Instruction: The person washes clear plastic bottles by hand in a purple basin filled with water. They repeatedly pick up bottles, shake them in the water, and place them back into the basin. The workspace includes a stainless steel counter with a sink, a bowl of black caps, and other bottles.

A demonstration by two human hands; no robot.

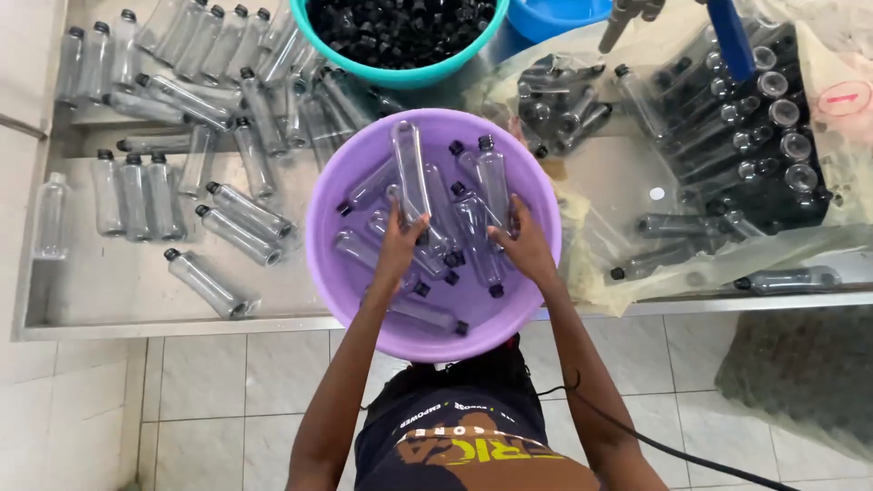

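Steel bench (109,291) carries a purple basin (346,164) where the left hand (400,244) grips one clear bottle (411,173) toward twelve o'clock and the right hand (526,245) rests half-open on others; a firm mid-body grip seems best.

Steel worktable (118,300) over a pale tiled floor (218,400), evenly lit

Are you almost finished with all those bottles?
Not yet. Many capped bottles already lie on the metal table. The left hand holds one bottle in the purple basin; the right hand touches others there. Open bottles in the plastic bag and a bowl of black caps remain.
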